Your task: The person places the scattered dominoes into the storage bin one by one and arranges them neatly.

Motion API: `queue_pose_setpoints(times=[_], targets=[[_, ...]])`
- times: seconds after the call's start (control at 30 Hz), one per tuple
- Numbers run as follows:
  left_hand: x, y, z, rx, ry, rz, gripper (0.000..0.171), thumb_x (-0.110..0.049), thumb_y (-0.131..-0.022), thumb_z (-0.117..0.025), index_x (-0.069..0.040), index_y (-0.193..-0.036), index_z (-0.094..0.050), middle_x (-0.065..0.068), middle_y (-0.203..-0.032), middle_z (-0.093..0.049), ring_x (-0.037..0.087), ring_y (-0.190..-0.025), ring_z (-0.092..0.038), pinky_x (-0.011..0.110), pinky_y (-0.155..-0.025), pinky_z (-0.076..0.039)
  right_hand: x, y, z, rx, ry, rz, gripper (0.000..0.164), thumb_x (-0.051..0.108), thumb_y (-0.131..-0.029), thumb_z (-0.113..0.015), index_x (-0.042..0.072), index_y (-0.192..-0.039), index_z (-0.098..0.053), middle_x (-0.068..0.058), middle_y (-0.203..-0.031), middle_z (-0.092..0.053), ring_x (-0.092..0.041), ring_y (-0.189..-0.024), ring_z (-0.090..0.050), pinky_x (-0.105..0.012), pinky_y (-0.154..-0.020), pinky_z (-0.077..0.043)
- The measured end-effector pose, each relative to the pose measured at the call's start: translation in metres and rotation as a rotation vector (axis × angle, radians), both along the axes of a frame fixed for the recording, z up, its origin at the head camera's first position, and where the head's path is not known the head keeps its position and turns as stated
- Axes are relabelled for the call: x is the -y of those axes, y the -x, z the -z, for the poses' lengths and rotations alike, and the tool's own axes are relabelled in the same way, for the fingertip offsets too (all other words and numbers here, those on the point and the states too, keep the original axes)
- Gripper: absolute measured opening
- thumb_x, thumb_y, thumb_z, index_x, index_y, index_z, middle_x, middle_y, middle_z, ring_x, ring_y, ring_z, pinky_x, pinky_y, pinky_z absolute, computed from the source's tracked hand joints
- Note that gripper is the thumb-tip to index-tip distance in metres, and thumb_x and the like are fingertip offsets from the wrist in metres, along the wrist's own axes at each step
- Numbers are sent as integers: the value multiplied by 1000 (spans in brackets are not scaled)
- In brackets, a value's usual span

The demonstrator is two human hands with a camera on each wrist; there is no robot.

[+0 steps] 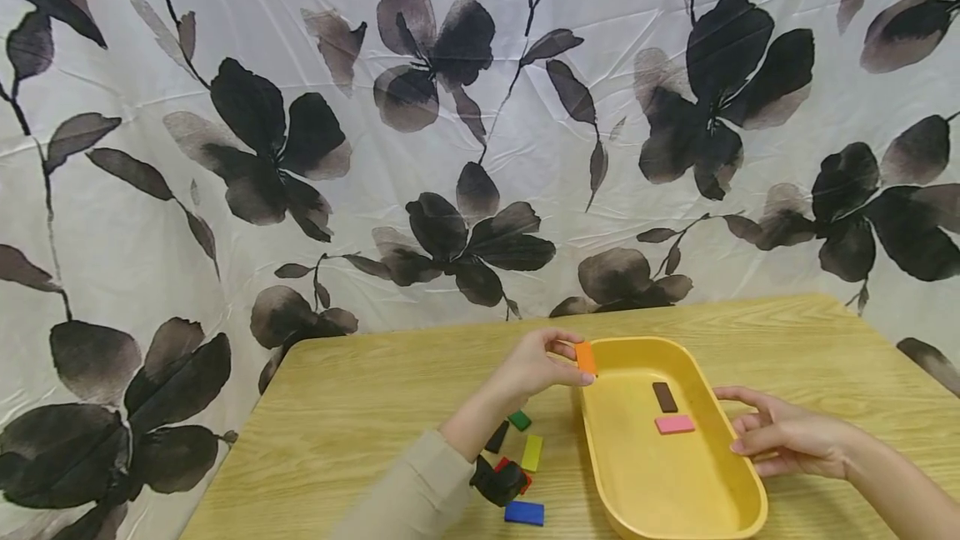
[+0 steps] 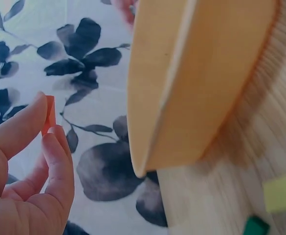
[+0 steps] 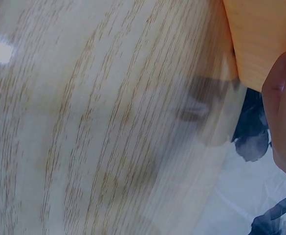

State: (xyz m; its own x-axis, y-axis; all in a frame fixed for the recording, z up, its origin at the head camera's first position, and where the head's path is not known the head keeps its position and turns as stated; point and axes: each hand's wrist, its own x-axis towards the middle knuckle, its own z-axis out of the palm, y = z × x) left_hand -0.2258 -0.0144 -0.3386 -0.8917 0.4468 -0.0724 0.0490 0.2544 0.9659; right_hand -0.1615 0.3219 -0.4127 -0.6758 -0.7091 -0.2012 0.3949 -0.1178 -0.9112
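Note:
An orange domino-like block (image 1: 585, 358) is pinched between the thumb and fingers of my left hand (image 1: 546, 361), at the upper left rim of the yellow tray (image 1: 622, 515). In the left wrist view, the orange block (image 2: 50, 115) shows edge-on between the fingertips, beside the tray wall (image 2: 201, 98). My right hand (image 1: 791, 436) holds the tray's right side, its thumb on the rim and its fingers along the outside. Inside the tray lie a dark brown block (image 1: 664, 397) and a pink block (image 1: 675, 424), apart from each other.
Left of the tray, partly behind my left forearm, lie loose blocks: green (image 1: 519, 420), black (image 1: 497, 437), yellow (image 1: 532, 452), red (image 1: 527, 482) and blue (image 1: 524, 513). The wooden table (image 1: 360, 423) ends at a floral curtain (image 1: 450, 148).

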Motion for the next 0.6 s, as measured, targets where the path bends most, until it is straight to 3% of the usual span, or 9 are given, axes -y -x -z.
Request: queue_pose_setpoints(times=[0.13,0.37,0.6], targets=[[-17,6,-2,-8,-12,-5,45,-1,-70,-80,-7,-111,-63,7,-93,-58,15,-76,-55,27,-67,-50,0,0,0,9,-7,7,51,-5,-92,-46,23,-130,-28,-11,-109,-57,-20,-93,-62,-37,-81,-51],[-44,14,1,-5,-80,-67,43,4,-68,-79,-3,-107,-63,7,-87,-60,13,-71,-58,24,-64,-52,0,1,-2,-11,-63,35,60,-3,-91,-49,10,-138,-14,-12,-107,-57,-20,-90,-63,-35,-77,-53],[-69,15,15,52,-134,-107,40,6,-69,-77,-2,-106,-64,6,-83,-60,12,-69,-58,26,-67,-53,-2,0,0,-3,-24,18,54,-5,-92,-46,18,-135,-23,-12,-110,-57,-20,-92,-63,-35,-78,-52]])
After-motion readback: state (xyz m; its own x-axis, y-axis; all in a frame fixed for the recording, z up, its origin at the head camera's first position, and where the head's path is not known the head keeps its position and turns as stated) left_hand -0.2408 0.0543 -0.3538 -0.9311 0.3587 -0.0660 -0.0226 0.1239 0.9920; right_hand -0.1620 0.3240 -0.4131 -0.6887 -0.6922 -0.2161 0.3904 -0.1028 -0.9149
